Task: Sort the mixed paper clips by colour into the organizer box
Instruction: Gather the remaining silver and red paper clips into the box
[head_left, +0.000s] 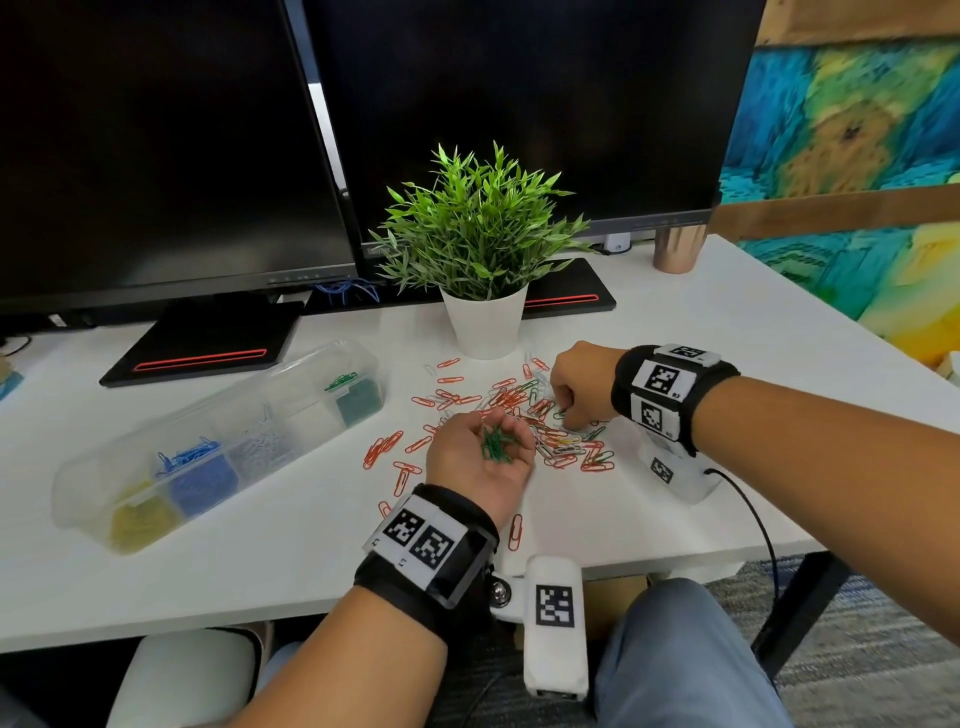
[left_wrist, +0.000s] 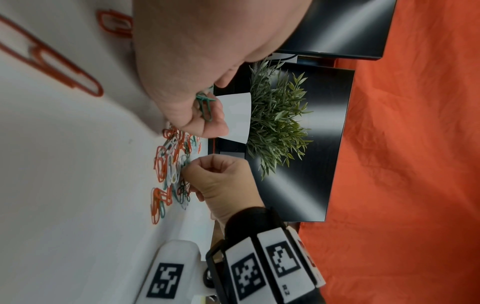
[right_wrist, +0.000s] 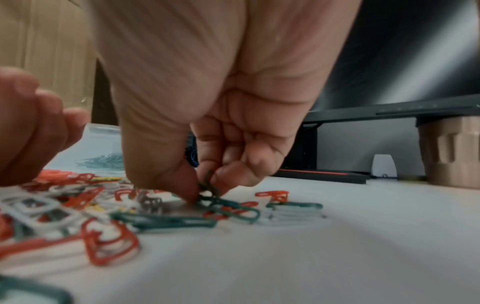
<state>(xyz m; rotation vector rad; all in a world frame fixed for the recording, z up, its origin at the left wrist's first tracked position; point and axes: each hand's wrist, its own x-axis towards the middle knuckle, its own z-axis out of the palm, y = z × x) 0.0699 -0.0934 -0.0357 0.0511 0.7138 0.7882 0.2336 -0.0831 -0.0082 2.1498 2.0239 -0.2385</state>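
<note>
- Green paper clips (head_left: 496, 441) lie bunched in the cupped, palm-up left hand (head_left: 480, 462), just above the mixed pile (head_left: 519, 415) of red, white and green clips on the white desk (head_left: 260, 545).
- Right hand (right_wrist: 207, 144), seen from its wrist, pinches one green clip (right_wrist: 209, 185) between thumb and fingertips at the pile.
- Only the head view shows the clear organizer box (head_left: 218, 441), left of the pile, with its yellow, blue, white and green compartments.

Each bare forearm wears a black wrist strap (head_left: 675, 397) carrying white plates printed with black square fiducial markers. A white camera housing (head_left: 555, 623) with its own marker hangs from each strap, the right one trailing a black cable (head_left: 753, 519). Blue-grey trousers (head_left: 675, 660) cover the legs.
</note>
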